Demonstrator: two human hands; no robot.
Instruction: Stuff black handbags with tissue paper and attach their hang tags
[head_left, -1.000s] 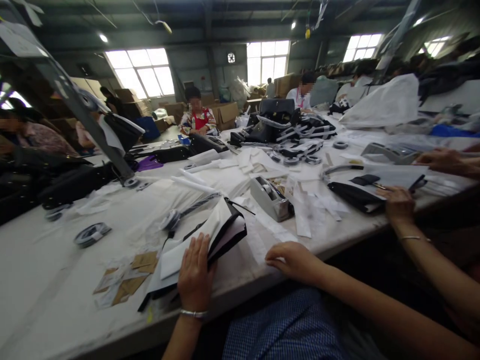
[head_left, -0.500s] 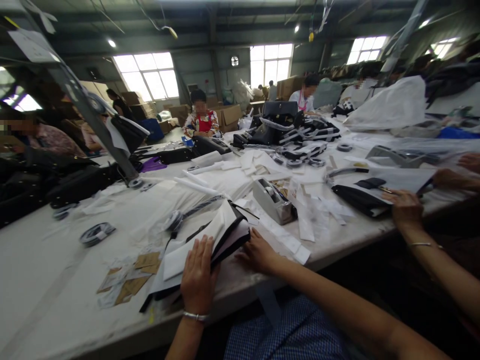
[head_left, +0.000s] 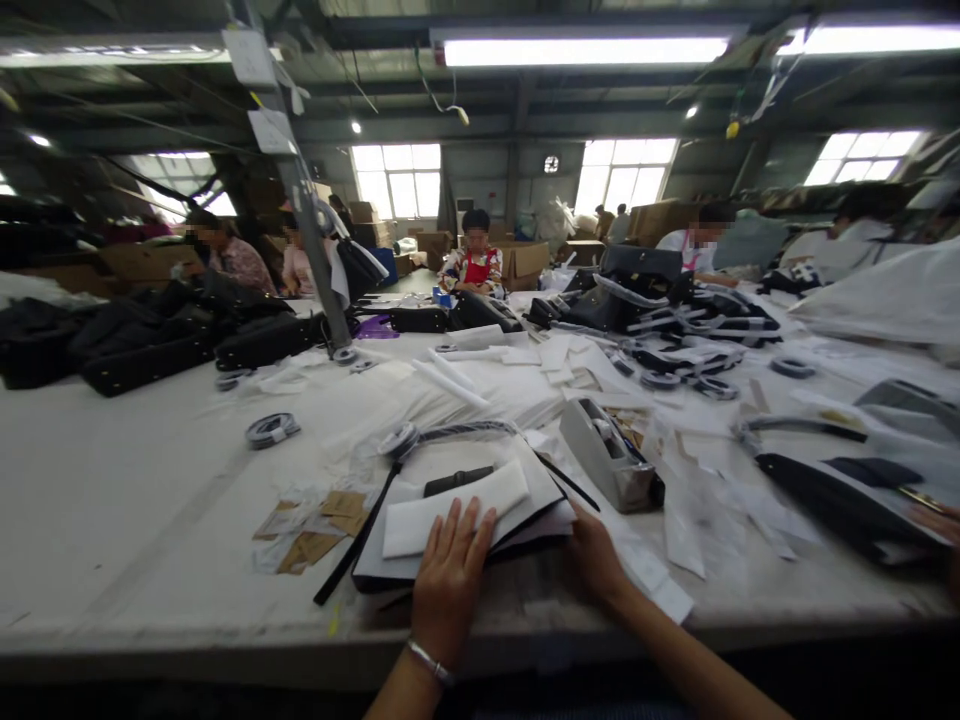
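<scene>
- The left hand [head_left: 450, 578] is laid flat, palm down, grip wide with fingers spread; nothing is held. The fingertips are pressed on a white pad [head_left: 450, 507].
- The right hand [head_left: 592, 558] is placed at the right edge of the same stack; its fingers are curled against that edge (it cannot be told whether the grip is closed on it).
- The white pad is seen lying across a white sheet [head_left: 517, 470] on top of a flat black case [head_left: 544, 528], at the near edge of the bench [head_left: 112, 500], right in front of the person.
- A small black strip [head_left: 459, 481] is seen just behind the pad, on the same sheet.
- A thin black strap [head_left: 354, 548] is run diagonally from the stack's left side toward the bench edge.
- Brown card tags [head_left: 315, 522] are scattered just left of the strap.
- A grey tape dispenser [head_left: 611, 468] is set just right of the stack, behind the right hand.
- A tape roll [head_left: 271, 430] is seen further left, well apart.
- Loose white paper strips [head_left: 682, 530] are spread right of the dispenser.
- Another person's hand [head_left: 943, 522] is seen at the far right, on a dark bag [head_left: 832, 500].
</scene>
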